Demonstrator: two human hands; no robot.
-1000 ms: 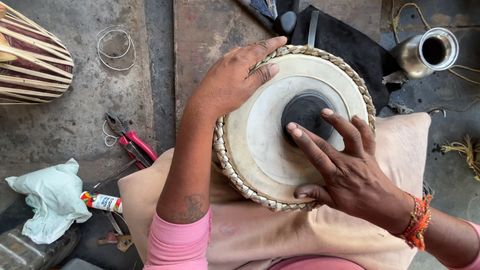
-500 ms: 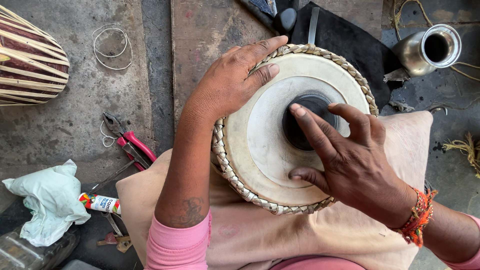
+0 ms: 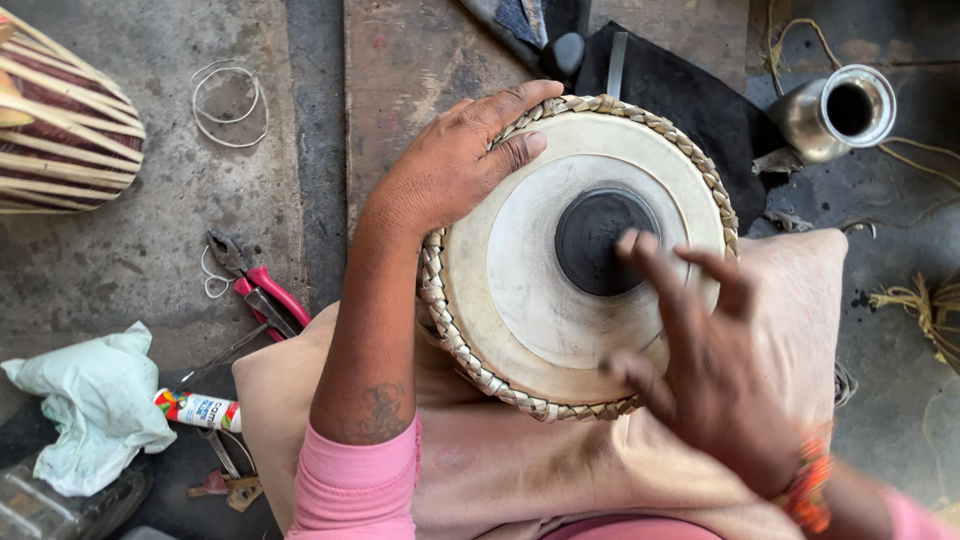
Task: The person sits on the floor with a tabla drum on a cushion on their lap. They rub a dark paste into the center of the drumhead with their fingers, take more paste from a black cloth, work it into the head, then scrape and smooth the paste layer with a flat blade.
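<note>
A round hand drum (image 3: 520, 300) with a pale skin head, a black centre patch (image 3: 598, 240) and a braided rim lies tilted on a beige cushion (image 3: 800, 300) on my lap. My left hand (image 3: 455, 165) grips the drum's upper left rim, thumb lying on the skin. Over the lower right part of the head my right hand (image 3: 700, 350) is blurred by motion, its fingers spread, its index fingertip at the edge of the black patch. It holds nothing.
On the concrete floor to the left lie red-handled pliers (image 3: 262, 290), a wire loop (image 3: 228, 100), a small tube (image 3: 198, 410) and a pale cloth (image 3: 90, 400). A second strapped drum (image 3: 60, 130) sits far left. A metal pot (image 3: 838, 112) stands at upper right, beside a black cloth (image 3: 680, 85).
My right hand has pulled back from the black centre patch toward the drum's lower right edge and is now blurred. The left hand keeps its grip on the rim.
</note>
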